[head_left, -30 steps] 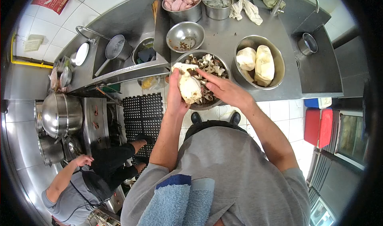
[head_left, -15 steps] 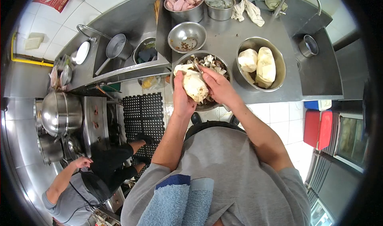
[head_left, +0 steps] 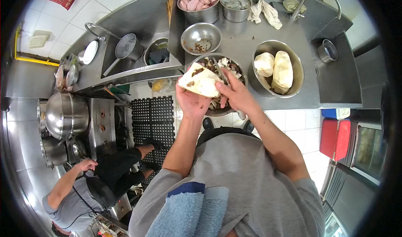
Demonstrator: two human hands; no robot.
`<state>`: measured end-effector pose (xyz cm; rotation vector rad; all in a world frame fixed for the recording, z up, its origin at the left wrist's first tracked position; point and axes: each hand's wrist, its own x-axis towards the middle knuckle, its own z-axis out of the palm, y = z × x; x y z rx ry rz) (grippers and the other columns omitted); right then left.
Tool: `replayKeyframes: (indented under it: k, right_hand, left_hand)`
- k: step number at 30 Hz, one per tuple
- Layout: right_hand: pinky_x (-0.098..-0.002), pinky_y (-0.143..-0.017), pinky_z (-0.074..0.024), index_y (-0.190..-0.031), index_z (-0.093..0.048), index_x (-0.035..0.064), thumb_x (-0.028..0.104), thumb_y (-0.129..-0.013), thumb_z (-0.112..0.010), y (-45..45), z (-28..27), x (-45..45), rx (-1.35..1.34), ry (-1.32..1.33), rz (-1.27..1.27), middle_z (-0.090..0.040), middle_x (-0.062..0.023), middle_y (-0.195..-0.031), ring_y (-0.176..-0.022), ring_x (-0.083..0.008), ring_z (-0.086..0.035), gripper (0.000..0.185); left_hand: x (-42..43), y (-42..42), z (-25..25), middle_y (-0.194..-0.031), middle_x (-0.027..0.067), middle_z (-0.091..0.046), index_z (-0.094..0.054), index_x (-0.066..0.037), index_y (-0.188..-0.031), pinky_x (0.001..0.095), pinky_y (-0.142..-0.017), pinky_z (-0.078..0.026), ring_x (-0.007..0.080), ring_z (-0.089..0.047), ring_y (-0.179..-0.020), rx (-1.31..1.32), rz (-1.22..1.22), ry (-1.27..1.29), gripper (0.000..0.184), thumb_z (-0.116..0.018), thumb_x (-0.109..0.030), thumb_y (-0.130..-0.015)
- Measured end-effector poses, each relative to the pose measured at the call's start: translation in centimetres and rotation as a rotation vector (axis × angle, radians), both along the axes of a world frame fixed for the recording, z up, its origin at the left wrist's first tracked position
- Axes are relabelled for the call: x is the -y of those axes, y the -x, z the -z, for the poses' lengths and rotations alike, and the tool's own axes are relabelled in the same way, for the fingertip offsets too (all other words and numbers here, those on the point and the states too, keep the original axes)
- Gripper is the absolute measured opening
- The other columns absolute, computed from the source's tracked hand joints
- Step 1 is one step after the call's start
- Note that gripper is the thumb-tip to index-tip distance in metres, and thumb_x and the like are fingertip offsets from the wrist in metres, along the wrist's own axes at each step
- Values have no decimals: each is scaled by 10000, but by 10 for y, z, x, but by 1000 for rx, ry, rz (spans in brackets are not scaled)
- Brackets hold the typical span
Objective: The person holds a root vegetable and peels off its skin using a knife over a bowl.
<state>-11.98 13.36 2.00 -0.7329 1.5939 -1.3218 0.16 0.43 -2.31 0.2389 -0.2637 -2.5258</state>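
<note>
A pale peeled root-like piece with brown spots [head_left: 198, 80] rests in my left hand [head_left: 195, 104], whose fingers are wrapped under it. My right hand [head_left: 237, 95] is closed round a knife [head_left: 218, 69], its blade pointing away from me and its thumb touching the piece's right side. Both hands are above a steel bowl [head_left: 242, 65] full of dark and white peelings [head_left: 227, 65]. To the right, a larger steel bowl [head_left: 300, 75] holds pale peeled pieces [head_left: 282, 71].
Behind stand a small bowl with brown scraps [head_left: 201, 38], a pot of pink meat [head_left: 198, 14], another pot [head_left: 235, 14] and a white cloth [head_left: 265, 14]. Sinks lie left and right. A co-worker [head_left: 79, 195] is at the lower left, near the stove [head_left: 102, 122].
The pale piece has been turned over in my left hand, its flatter, broad face now upward. My right hand has shifted, and the knife blade shows more clearly. The view has shifted slightly.
</note>
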Motion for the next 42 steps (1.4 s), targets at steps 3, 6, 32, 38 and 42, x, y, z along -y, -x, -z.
replayKeyframes:
  k: [3, 6, 32, 38, 42]
  right_hand:
    - [-255, -587, -483, -1536, -308, 66, 390, -1011, -555, 9, -16, 0, -47, -37, -20, -672, -83, -917, -619, -112, -615, 665]
    - [-223, -628, -492, -1522, -332, 40, 343, -1020, -544, 26, -11, 8, -57, 110, -64, -635, -75, -1066, -803, -93, -621, 624]
    - [-467, -925, -494, -1402, -478, 74, 213, -1030, -483, 11, -16, -16, -500, 80, -124, -648, -250, -1193, -1090, -429, -631, 397]
    - [-457, -979, -469, -1470, -435, 117, 232, -1035, -459, 0, -6, -15, -421, 207, -198, -599, -228, -1307, -1160, -418, -600, 450]
    - [-445, -1009, -459, -1496, -416, 139, 236, -1044, -440, -2, -10, -13, -421, 220, -221, -585, -218, -1341, -1184, -397, -598, 463]
  left_hand:
    - [-1, -4, -8, -1451, 197, -494, -427, -16, -1458, 543, -1165, -310, 353, -454, -1361, -86, 80, -22, 658, -443, -366, -901]
    - [-6, -14, -18, -1552, 236, -343, -361, -17, -1497, 648, -1179, -204, 421, -306, -1449, -55, 213, 16, 695, -418, -427, -938]
    - [12, -9, -3, -1345, 118, -586, -473, -103, -1433, 467, -1015, -456, 280, -580, -1208, 121, 215, 243, 669, -633, -441, -878]
    - [6, 8, -14, -1251, 111, -628, -492, -93, -1381, 456, -965, -497, 279, -616, -1107, 329, 108, 296, 564, -441, -486, -979]
    - [7, 15, -17, -1190, 101, -650, -511, -92, -1347, 412, -848, -542, 254, -650, -991, 342, 60, 347, 554, -388, -512, -1007]
